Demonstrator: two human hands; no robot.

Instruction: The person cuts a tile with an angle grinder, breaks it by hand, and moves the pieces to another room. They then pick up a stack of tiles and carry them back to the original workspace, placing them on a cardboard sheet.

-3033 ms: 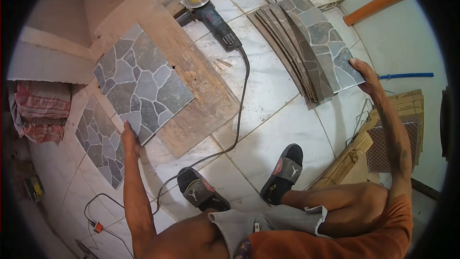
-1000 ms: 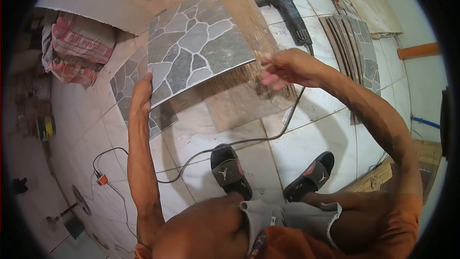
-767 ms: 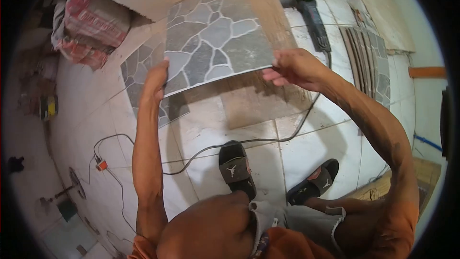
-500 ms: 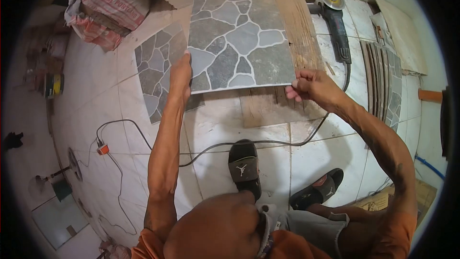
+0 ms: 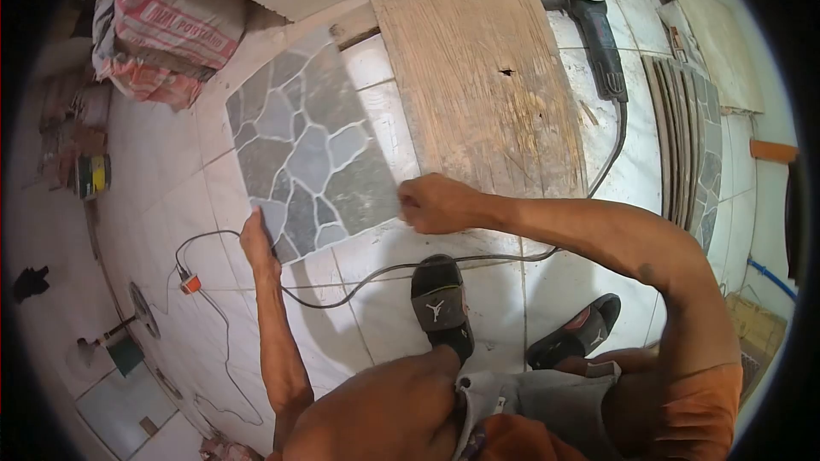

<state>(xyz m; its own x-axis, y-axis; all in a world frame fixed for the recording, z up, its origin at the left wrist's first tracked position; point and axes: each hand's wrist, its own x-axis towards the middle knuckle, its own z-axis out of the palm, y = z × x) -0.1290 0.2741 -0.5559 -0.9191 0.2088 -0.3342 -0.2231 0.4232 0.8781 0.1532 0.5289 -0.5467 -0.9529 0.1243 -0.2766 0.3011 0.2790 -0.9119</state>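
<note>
A grey stone-patterned tile (image 5: 307,158) with pale joint lines is tilted over the floor to the left of the wooden board. My left hand (image 5: 260,239) grips its near left corner, thumb on the patterned face. At the near right corner, my right hand (image 5: 440,203) has its fingers curled closed on the tile's edge, slightly blurred. Beside my right hand, the worn wooden board (image 5: 478,77) lies bare on the floor.
An angle grinder (image 5: 598,43) rests right of the board, its power cord (image 5: 478,257) crossing the floor before my sandals (image 5: 437,303). Several stacked tiles (image 5: 683,137) stand at the right. A cement bag (image 5: 184,17) is at the back left. An orange plug connector (image 5: 190,283) lies left.
Both hands have carried the tile off the wooden board, leftward and nearer to me, turning it slightly. The second tile that lay at the left is now covered from view.
</note>
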